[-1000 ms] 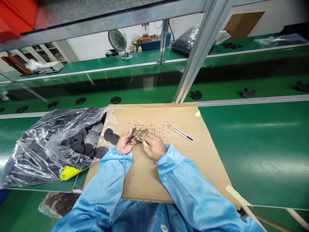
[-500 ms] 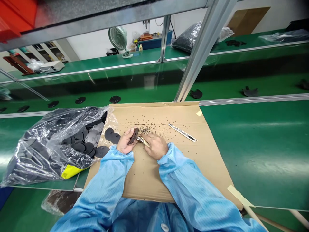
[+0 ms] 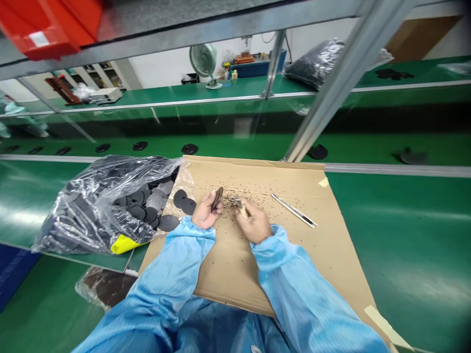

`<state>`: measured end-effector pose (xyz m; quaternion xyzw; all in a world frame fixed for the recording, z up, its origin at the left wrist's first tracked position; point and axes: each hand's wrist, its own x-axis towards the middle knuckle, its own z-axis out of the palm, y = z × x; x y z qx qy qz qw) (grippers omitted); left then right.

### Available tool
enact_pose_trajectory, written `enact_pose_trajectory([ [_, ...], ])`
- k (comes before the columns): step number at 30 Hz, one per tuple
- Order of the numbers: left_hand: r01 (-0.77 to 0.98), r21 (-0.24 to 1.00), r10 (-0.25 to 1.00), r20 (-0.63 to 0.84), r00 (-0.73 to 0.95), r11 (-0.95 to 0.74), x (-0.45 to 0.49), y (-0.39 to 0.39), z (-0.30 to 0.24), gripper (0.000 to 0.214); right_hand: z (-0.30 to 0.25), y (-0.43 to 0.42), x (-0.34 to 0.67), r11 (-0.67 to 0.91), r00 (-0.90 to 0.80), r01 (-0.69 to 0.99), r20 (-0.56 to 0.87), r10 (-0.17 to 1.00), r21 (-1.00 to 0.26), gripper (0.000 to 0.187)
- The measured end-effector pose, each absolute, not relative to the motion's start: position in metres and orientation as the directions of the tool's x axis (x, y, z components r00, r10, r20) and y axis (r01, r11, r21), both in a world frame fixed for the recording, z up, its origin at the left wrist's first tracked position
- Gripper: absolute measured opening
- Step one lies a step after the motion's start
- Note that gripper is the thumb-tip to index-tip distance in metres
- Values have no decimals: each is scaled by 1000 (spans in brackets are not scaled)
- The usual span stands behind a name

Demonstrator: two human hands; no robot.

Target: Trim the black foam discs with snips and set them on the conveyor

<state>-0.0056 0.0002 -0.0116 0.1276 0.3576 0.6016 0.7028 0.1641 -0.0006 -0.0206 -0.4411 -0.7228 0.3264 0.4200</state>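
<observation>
Green anti-static workbench (image 3: 397,255) fills my feed, with a sheet of brown cardboard (image 3: 228,274) laid on it and taped down at the near right corner by a strip of masking tape (image 3: 386,326). Right, looking at the hands now. The left hand (image 3: 206,212) is closed on a dark rubbery disc (image 3: 217,198), pinching it between thumb and fingers so it stands edge-on to me. The right hand (image 3: 255,225) is clenched around a small hand tool (image 3: 243,209), and I can pick out only its pale handle end; the rest is buried in the fingers, so I can't call the exact type from here. The two hands sit close together but apart, just over a scatter of black crumbs (image 3: 235,201) peppering the cardboard.

Off to the right of the right hand, a slim metal-bodied utility knife (image 3: 293,210) lies on the cardboard, untouched. To the left, two more dark discs (image 3: 184,202) overlap each other beside the left hand, and a third disc (image 3: 168,223) sits at the mouth of a clear plastic bag (image 3: 91,211) that's packed with similar discs and slumped over the left edge of the cardboard. Both forearms come in from the near side in light blue sleeves (image 3: 184,245). Farther off, more dark discs (image 3: 189,149) are spaced along a far green bench, and a desk fan (image 3: 203,61) stands beyond them.
</observation>
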Motion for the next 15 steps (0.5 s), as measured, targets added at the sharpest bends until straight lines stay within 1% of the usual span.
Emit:
enact_pose_trajectory([
  [1, -762, 606, 932, -362, -6, 230, -5, 1, -12, 34, -21, 2, 167, 321, -176, 227, 286, 942, -920, 32],
  [2, -769, 603, 928, -370, -31, 215, -5, 3, -12, 35, -20, 5, 170, 219, -131, 66, 209, 969, -973, 32],
  [3, -778, 598, 928, -369, -56, 192, -4, 5, -13, 36, -18, 9, 174, 100, -120, -114, 114, 986, -988, 35],
  [4, -790, 591, 929, -361, -77, 164, -4, 7, -14, 36, -15, 12, 178, -39, -190, -265, 13, 982, -963, 38],
  [5, -804, 580, 932, -350, -99, 133, -4, 10, -15, 37, -11, 15, 181, -163, -274, -361, -63, 960, -918, 41],
  [6, -819, 566, 932, -340, -125, 97, -5, 13, -16, 37, -6, 17, 183, -254, -329, -403, -120, 937, -879, 43],
  [7, -833, 549, 931, -334, -145, 67, -6, 15, -16, 38, -1, 18, 184, -322, -369, -398, -172, 914, -859, 45],
  [8, -849, 526, 930, -332, -160, 42, -7, 16, -16, 38, 5, 19, 183, -366, -387, -360, -219, 896, -859, 45],
  [10, -884, 467, 936, -323, -142, 27, -12, 13, -12, 38, 13, 20, 178, -367, -359, -220, -275, 892, -904, 44],
  [11, -901, 433, 945, -305, -115, 30, -15, 9, -9, 37, 16, 22, 173, -331, -333, -121, -276, 902, -936, 44],
  [12, -913, 402, 961, -272, -49, 68, -18, 5, -6, 36, 16, 26, 167, -265, -272, -10, -252, 929, -964, 45],
  [13, -917, 381, 975, -217, 37, 119, -20, 1, -4, 35, 15, 31, 159, -194, -235, 151, -226, 945, -969, 46],
  [14, -920, 366, 986, -139, 94, 139, -23, -2, -3, 36, 12, 37, 149, -111, -236, 303, -187, 954, -946, 45],
  [15, -899, 377, 974, -39, 225, 223, -25, -4, -3, 41, 8, 45, 136, -24, -268, 281, -103, 958, -959, 43],
])
